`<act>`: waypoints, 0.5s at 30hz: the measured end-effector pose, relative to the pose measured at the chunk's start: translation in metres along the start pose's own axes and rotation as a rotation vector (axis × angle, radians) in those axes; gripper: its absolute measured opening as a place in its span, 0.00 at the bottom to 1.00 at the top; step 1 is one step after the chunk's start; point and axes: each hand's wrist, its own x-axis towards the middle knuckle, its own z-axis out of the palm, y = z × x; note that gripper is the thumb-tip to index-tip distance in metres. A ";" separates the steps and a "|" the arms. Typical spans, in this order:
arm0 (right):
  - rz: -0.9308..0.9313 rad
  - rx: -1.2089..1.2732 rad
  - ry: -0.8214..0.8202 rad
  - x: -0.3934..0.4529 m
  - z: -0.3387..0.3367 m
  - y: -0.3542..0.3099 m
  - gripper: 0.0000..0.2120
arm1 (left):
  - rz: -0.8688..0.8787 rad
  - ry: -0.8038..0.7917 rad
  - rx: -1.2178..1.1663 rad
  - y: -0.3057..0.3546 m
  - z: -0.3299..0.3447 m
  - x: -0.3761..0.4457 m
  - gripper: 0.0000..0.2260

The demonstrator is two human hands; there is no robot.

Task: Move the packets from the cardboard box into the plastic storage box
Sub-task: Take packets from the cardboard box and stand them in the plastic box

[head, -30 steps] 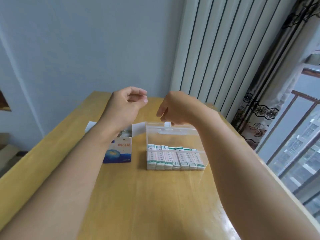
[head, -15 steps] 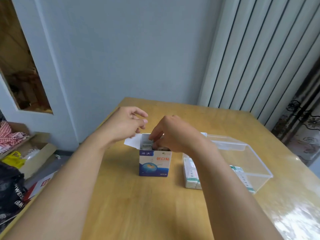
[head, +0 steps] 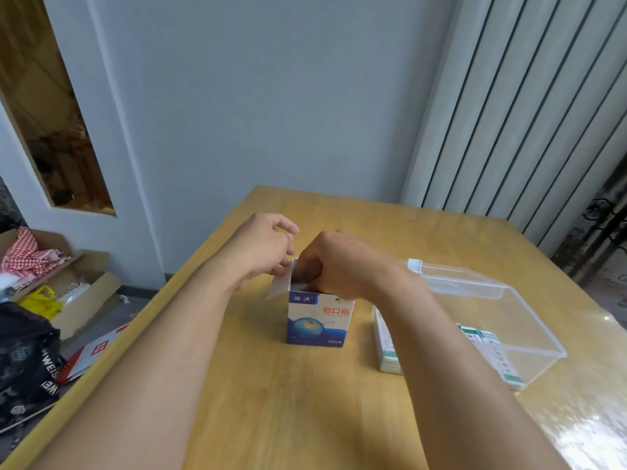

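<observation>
The cardboard box stands upright on the worktop, its top flap folded out to the left. The right hand reaches into the open top with fingers curled downward; whether its grip has closed on a packet cannot be told, since the fingertips are hidden inside. The left hand, fingers loosely curled, touches the flap and appears to steady it. Just right of the cardboard box, the clear plastic storage box sits with its lid open at the back and a row of packets along its near wall. The transfer appears well under way: several packets are stowed, and the cardboard box is not yet emptied.
</observation>
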 end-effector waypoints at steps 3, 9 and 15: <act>0.009 0.004 0.039 -0.001 0.001 0.002 0.12 | -0.009 0.016 0.018 0.000 0.001 0.001 0.13; 0.013 0.142 0.166 -0.012 -0.011 0.014 0.08 | 0.046 -0.046 0.111 0.007 -0.003 -0.004 0.19; 0.021 0.297 0.350 -0.023 -0.022 0.033 0.03 | 0.101 -0.237 0.108 0.017 -0.002 -0.014 0.22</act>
